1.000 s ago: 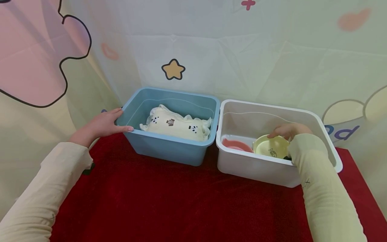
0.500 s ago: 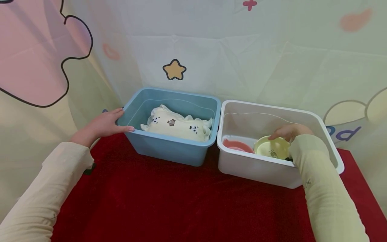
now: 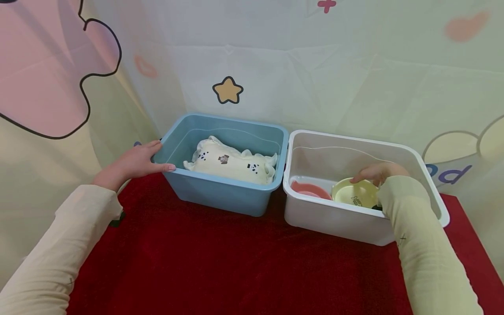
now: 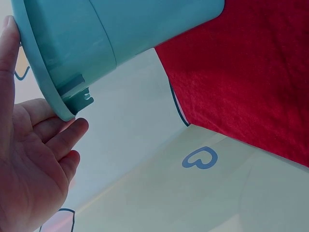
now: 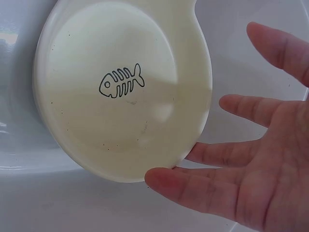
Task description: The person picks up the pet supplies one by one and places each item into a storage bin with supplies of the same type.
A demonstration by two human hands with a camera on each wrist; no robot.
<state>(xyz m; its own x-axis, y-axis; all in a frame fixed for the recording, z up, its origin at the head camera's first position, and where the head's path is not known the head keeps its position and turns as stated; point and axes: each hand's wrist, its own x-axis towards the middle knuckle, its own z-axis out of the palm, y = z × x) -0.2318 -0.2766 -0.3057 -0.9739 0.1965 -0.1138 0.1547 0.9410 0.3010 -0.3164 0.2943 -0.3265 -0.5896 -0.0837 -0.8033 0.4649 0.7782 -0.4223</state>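
Note:
My left hand (image 3: 135,162) rests on the near left corner of the blue bin (image 3: 220,192), thumb along the front rim and fingers at the side. In the left wrist view its relaxed fingers lie against the rim. My right hand (image 3: 379,170) reaches inside the white bin (image 3: 334,221). It pinches the edge of a tilted yellow plate (image 3: 354,192) printed with a fish skeleton. In the right wrist view one digit lies over the plate's rim (image 5: 125,169) and others pass behind it, while two fingers stand clear.
A red dish (image 3: 311,189) lies left of the plate in the white bin, and a dark item (image 3: 376,207) shows beside the plate. A cream ruffled pillow (image 3: 232,164) fills much of the blue bin. Both bins stand side by side on red cloth (image 3: 220,262), against a printed backdrop (image 3: 315,87).
Hardly anything differs: both hands keep their places at the bins and the plate stays almost still. The whole head view has shifted slightly.

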